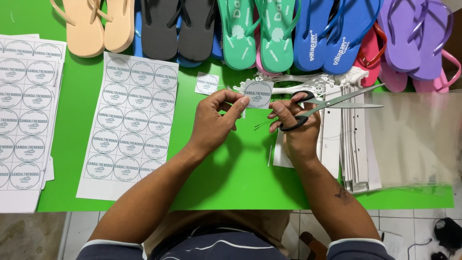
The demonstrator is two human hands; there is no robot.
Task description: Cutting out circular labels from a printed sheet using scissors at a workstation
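While the left hand (214,120) pinched a cut-out round-label square (258,94) near the frame's centre, the right hand (297,126) gripped black-handled scissors (321,106) with blades parted, pointing right. A sheet of round labels (129,126) lay on the green table (231,178) at the left.

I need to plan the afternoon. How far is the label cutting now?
Done: one cut label lies on the green table. In hand: the left hand holds another label, and the right hand holds open scissors. Left: the sheet of labels looks nearly uncut, with more sheets beside.
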